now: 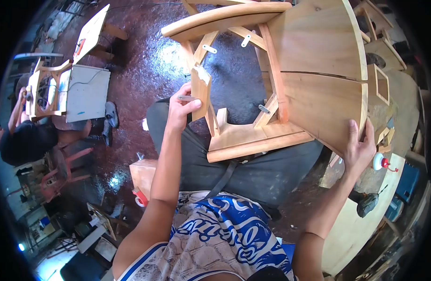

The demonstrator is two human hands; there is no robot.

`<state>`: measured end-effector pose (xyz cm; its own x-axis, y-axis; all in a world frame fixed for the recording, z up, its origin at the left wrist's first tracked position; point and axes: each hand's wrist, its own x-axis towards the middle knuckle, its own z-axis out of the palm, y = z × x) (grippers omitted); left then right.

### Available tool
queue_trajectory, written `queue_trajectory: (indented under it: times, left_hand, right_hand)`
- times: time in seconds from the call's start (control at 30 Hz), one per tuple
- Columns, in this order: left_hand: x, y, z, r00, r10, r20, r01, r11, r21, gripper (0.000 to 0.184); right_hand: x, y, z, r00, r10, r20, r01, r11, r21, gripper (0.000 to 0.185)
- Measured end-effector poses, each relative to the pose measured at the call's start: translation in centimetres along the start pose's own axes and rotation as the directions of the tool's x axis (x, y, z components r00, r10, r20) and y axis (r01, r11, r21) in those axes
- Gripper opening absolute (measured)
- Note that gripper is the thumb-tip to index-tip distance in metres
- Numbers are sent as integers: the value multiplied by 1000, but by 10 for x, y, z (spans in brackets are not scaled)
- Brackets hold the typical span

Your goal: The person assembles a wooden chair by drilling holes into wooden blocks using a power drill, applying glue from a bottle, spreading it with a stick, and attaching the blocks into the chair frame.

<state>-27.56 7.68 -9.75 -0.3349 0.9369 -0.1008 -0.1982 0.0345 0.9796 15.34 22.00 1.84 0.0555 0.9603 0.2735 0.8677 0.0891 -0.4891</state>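
An upturned wooden chair frame (276,70) with a broad two-board panel (318,93) rests across my lap. Pinched in my left hand (181,108) is a short wooden block (202,92), with a whitish smear on its upper end and a small grey metal plate (186,98) at its side. This block is at the open left side of the frame; whether it touches the frame I cannot tell. Similar metal plates (246,40) sit on the frame's corner braces (267,110). My right hand (358,145) grips the panel's lower right edge, thumb on the face, some fingers hidden behind.
On the right, a white-and-red glue bottle (378,161) stands by a pale board (360,229). A wooden box (144,173) and a red tape roll (140,197) lie left of my leg. Another person (30,140) works at far left beside a white box (88,92).
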Motion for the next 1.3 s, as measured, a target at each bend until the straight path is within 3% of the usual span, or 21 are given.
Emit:
queue_trajectory:
  times: [0.03,0.1,0.17,0.23,0.3,0.37,0.43,0.63,0.77,0.9,0.97,1.03,1.07,1.17,1.23,1.27,1.3]
  left_hand:
    - [-4,-2,-1,1000,5,-18,-5,1000,-16,55]
    - [-17,-4,-2,996,-94,3,92,966,-240,61]
    - [-22,-17,19,994,-105,-24,75,830,-553,69]
    - [-20,-26,42,997,-82,-8,53,715,-697,72]
    - [-9,-67,57,965,-190,-182,10,717,-697,69]
    - [-4,-86,83,917,-287,-276,4,700,-714,49]
    - [-7,-91,98,941,-254,-223,36,731,-681,33]
    - [-23,-101,104,887,-436,-151,126,544,-829,35]
    - [-25,-82,101,866,-476,-152,132,510,-850,38]
    - [-23,-103,103,868,-449,-213,108,588,-801,42]
    - [-24,-105,112,817,-555,-155,142,455,-879,42]
    - [-22,-113,116,810,-571,-132,175,451,-875,42]
    - [-22,-119,116,827,-553,-106,212,480,-851,46]
    - [-18,-110,114,831,-554,-56,286,510,-811,50]
    - [-11,-104,105,894,-437,-102,249,672,-698,50]
    - [-6,-103,95,940,-330,-86,218,775,-594,40]
    - [-3,-87,92,945,-321,-58,245,815,-525,45]
  right_hand:
    - [6,1,3,996,-90,-22,92,992,82,51]
    - [16,-13,5,997,-76,21,76,997,6,52]
    - [26,-25,6,998,-61,27,63,996,-62,53]
    - [33,-21,14,996,-87,28,88,995,-43,53]
    - [35,-26,15,993,-119,22,120,992,-41,52]
    - [34,-26,14,987,-160,26,161,986,-45,51]
    - [34,-22,15,985,-169,39,167,985,50,49]
    - [42,-28,20,982,-170,88,162,982,94,46]
    - [53,-43,24,974,-221,44,220,975,28,46]
    - [69,-52,35,982,-185,45,186,982,-26,47]
    - [79,-27,45,968,-246,37,245,969,30,47]
    - [78,-19,44,966,-257,27,253,962,101,46]
    - [71,-10,41,952,-305,-4,305,950,64,44]
    - [45,8,32,977,-210,-22,211,963,168,41]
    - [28,23,23,995,-100,23,95,983,155,41]
    - [21,38,22,994,-110,-8,109,979,171,43]
    - [12,52,22,992,-120,-35,124,974,189,44]
